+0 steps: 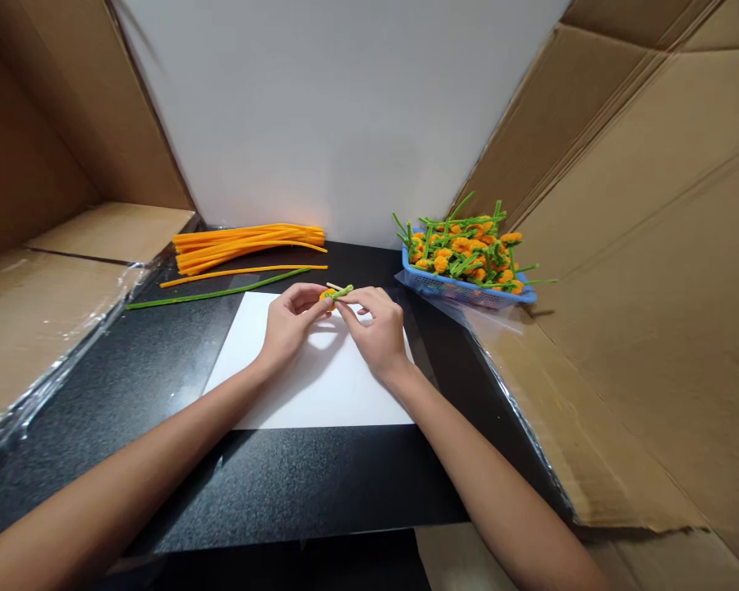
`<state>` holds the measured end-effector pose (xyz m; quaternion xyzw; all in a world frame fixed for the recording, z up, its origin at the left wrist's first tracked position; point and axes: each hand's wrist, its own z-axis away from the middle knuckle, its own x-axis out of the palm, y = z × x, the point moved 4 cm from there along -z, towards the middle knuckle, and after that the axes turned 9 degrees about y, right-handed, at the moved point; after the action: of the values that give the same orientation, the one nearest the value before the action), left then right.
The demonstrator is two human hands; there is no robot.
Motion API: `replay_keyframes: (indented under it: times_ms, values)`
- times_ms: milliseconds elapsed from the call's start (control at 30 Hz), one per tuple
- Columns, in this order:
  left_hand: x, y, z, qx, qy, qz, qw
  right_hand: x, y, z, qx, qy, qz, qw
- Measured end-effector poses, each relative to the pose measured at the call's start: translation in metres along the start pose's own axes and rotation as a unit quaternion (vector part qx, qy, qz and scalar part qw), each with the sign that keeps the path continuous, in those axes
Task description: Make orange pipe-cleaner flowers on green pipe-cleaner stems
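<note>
Over a white sheet of paper (320,394), my two hands meet around a small orange pipe-cleaner flower (327,295) with a green pipe-cleaner stem (343,291). My left hand (292,320) pinches the orange part between thumb and fingers. My right hand (375,324) has its thumb and forefinger closed at the base of the green stem. A thin pale stick (335,286) pokes out just behind the flower; its other end is hidden. Fingers cover much of the orange part.
Orange pipe cleaners (246,246) lie bundled at the back left, one loose in front. A single green pipe cleaner (222,295) lies nearer. At the back right, a blue basket (468,289) holds several orange-and-green pieces. Cardboard walls (653,271) flank the black table (320,484).
</note>
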<state>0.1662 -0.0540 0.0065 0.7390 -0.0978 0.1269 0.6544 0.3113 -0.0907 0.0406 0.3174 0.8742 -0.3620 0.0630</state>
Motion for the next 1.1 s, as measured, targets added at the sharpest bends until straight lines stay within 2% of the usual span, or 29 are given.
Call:
replay_keyframes:
  times_ms: [300, 600, 733, 933, 1100]
  values:
    - [0.0018, 0.0018, 0.0009, -0.009, -0.006, 0.020, 1.000, 0.0012, -0.0014, -0.0007, 0.046, -0.020, -0.032, 0.998]
    - [0.0005, 0.0019, -0.0003, -0.016, -0.012, 0.005, 1.000, -0.0033, -0.0021, -0.0083, 0.017, -0.044, -0.022, 0.999]
    - [0.0016, 0.0004, 0.0017, -0.043, 0.017, 0.046, 0.998, -0.0047, -0.0014, -0.0095, -0.001, -0.051, -0.014, 0.999]
    - [0.0026, -0.0027, 0.0035, -0.074, 0.050, 0.068, 0.994, -0.0034, -0.0044, -0.0059, -0.078, -0.045, 0.018, 0.996]
    - [0.0030, -0.0009, 0.0033, -0.092, 0.061, 0.084, 0.990, -0.0033, -0.0067, -0.0047, -0.076, -0.040, 0.009, 0.996]
